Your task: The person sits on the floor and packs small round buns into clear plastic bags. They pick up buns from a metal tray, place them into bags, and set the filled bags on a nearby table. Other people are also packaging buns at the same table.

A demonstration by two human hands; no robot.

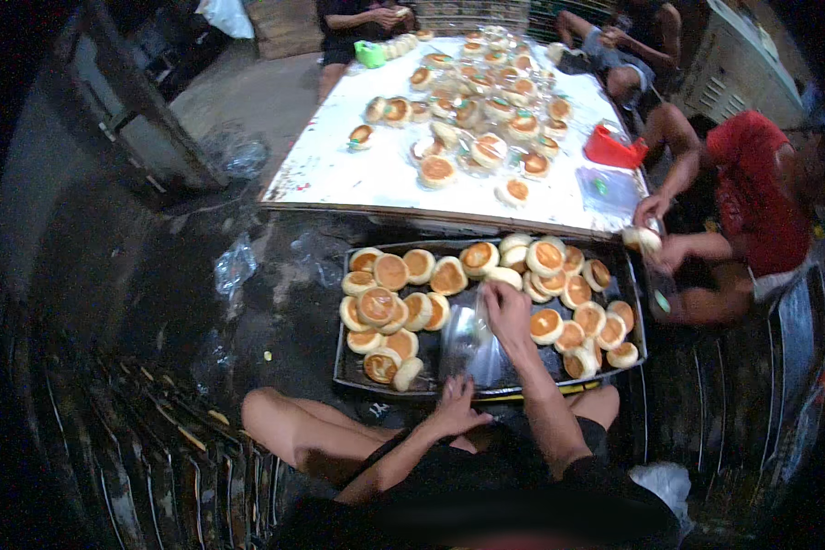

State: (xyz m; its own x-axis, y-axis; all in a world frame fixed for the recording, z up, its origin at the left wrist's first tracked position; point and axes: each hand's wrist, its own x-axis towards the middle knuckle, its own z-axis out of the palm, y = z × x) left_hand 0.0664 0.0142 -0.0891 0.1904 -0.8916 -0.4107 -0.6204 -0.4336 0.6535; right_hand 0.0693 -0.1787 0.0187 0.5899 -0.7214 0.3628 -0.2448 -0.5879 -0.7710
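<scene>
A stack of clear plastic bags [471, 347] lies in the middle of a dark metal baking tray [447, 393] before me. My left hand [456, 407] is spread at the tray's near edge, its fingertips at the lower end of the bags. Above the upper end of the stack, my right hand [507, 313] has its fingers bent, just short of a pale bun [504, 277]. Whether those fingers pinch a bag or touch the bun is hidden. Round buns with browned tops fill the tray's left side [377, 306] and right side [590, 318], some piled on others.
Beyond the tray, a white table [337, 172] bears many bagged buns [489, 150], a red holder [614, 146] and a green one [370, 53]. A person in red [749, 185] handles a bun [641, 239] at right. Two others sit or stand farther back. Plastic scraps [235, 265] litter the floor.
</scene>
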